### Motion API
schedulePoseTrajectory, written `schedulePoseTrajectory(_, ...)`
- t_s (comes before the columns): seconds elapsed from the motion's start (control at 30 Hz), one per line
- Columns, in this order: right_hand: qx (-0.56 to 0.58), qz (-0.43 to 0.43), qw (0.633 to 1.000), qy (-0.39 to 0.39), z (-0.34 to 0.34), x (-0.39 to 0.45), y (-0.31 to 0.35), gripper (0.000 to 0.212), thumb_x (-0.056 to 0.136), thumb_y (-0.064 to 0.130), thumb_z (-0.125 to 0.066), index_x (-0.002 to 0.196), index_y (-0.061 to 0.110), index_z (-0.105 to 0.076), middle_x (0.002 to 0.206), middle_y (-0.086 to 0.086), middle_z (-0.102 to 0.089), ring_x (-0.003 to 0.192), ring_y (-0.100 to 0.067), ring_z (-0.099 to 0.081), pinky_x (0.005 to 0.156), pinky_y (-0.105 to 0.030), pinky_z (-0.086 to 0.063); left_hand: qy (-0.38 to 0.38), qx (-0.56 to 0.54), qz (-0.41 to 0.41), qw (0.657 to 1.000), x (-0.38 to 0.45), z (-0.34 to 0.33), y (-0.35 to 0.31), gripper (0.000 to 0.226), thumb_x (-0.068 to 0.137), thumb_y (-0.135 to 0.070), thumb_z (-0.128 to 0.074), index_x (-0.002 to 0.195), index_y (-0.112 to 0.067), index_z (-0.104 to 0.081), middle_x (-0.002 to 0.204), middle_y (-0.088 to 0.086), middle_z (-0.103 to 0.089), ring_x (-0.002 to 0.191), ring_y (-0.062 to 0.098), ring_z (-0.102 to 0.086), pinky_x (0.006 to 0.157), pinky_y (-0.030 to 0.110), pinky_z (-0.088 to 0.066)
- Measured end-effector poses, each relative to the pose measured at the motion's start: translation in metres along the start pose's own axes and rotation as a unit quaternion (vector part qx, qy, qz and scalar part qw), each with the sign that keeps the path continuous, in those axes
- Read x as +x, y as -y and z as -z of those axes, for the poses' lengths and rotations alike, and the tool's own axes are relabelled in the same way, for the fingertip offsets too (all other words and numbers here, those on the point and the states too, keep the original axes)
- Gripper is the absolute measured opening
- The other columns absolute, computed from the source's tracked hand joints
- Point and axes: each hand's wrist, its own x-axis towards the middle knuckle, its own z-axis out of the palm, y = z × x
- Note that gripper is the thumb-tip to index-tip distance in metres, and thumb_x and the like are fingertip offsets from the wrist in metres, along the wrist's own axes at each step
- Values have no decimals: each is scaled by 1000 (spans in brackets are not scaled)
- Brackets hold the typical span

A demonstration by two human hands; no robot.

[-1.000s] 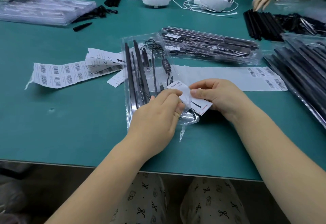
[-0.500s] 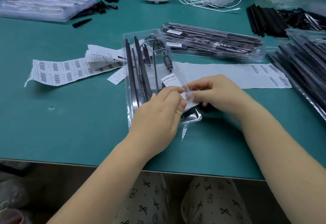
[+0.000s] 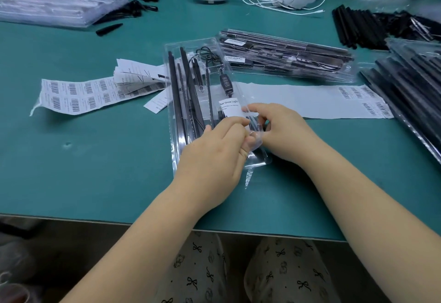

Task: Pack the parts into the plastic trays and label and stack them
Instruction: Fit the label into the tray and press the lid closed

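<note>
1. Centrally, a clear plastic tray (image 3: 191, 47) lies on the green tabletop (image 3: 95, 159), holding black rods (image 3: 174, 92) and a cable (image 3: 207, 54).
2. Both hands meet over its near end: the left hand (image 3: 214, 154) and the right hand (image 3: 279, 130) each pinch a white label (image 3: 230, 109) there.
3. Barcode sheets (image 3: 78, 95) lie left; packed trays (image 3: 286, 56) sit behind.

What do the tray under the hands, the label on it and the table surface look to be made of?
Tray: clear, glossy thin plastic, since the black parts show through and its edges glint.
Label: white matte paper with black print, probably adhesive.
Table: matte green mat, perhaps rubber or vinyl; uncertain.
</note>
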Motion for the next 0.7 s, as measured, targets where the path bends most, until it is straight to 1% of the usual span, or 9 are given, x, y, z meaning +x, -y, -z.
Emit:
schedulePoseTrajectory(0.17, -103, -15, 994, 19, -6, 1, 4, 44, 88, 40, -50, 130, 51, -45, 82, 10, -36, 82, -18, -47, 64, -29, -35, -11, -1, -9, 1000, 0, -2, -1, 34, 96, -28, -36, 94, -6, -62, 124, 1, -61, 89, 33, -64, 75, 48, -49)
schedulePoseTrajectory(0.27, -146, -10, 989, 29, -6, 3, 8, 38, 89, 39, -48, 124, 53, -44, 81, 8, -37, 81, -22, -50, 58, -28, -34, -18, -5, -17, 1000, -1, -4, -1, 31, 97, -26, -40, 91, -6, -62, 122, 2, -62, 90, 33, -65, 76, 53, -50)
schedulePoseTrajectory(0.33, -97, -5, 994, 40, -1, 2, 6, 41, 91, 34, -51, 129, 51, -46, 79, 8, -46, 78, -17, -51, 63, -31, -40, -18, 4, -26, 1000, -1, -4, -1, 29, 97, -28, -45, 87, -7, -63, 121, 0, -63, 91, 30, -65, 75, 51, -50)
schedulePoseTrajectory(0.43, 66, -14, 995, 74, 12, -2, 0, 44, 92, 23, -57, 133, 39, -50, 89, 7, -63, 85, -13, -58, 81, -31, -47, -24, 18, -40, 999, 1, -3, 0, 33, 92, -37, -53, 73, -12, -62, 118, -6, -65, 84, 23, -66, 68, 34, -46)
schedulePoseTrajectory(0.47, 99, -15, 991, 84, 15, -2, -2, 43, 91, 22, -59, 129, 40, -52, 91, 9, -64, 84, -10, -59, 80, -28, -46, -20, 15, -36, 999, 2, -2, 0, 35, 91, -40, -55, 69, -13, -60, 119, -8, -65, 82, 22, -67, 67, 29, -42)
schedulePoseTrajectory(0.53, 138, -15, 986, 89, 17, -1, -5, 40, 89, 20, -64, 117, 48, -55, 83, 13, -64, 69, 0, -56, 69, -21, -44, -4, 1, -22, 1000, 3, -2, 1, 37, 89, -44, -58, 66, -14, -58, 122, -13, -63, 85, 20, -67, 69, 25, -35)
schedulePoseTrajectory(0.57, 152, -20, 984, 85, 17, -1, -6, 40, 87, 19, -66, 115, 46, -55, 78, 13, -64, 60, 2, -54, 62, -19, -43, 4, -5, -15, 1000, 4, -1, 2, 38, 88, -46, -58, 66, -16, -56, 123, -15, -62, 89, 18, -66, 70, 24, -34)
schedulePoseTrajectory(0.63, 177, -45, 981, 71, 17, 0, -6, 41, 83, 16, -70, 119, 32, -56, 73, 8, -67, 51, -2, -54, 55, -21, -44, 11, -14, -8, 1000, 3, -1, 2, 38, 86, -51, -56, 65, -20, -53, 125, -19, -60, 94, 13, -64, 72, 23, -33)
schedulePoseTrajectory(0.7, 206, -72, 974, 69, 19, -2, -4, 39, 83, 13, -68, 119, 23, -54, 73, 5, -70, 52, -8, -56, 54, -24, -47, 7, -22, -12, 1000, 2, -2, 2, 37, 85, -52, -58, 64, -22, -51, 124, -18, -60, 95, 11, -63, 74, 23, -35)
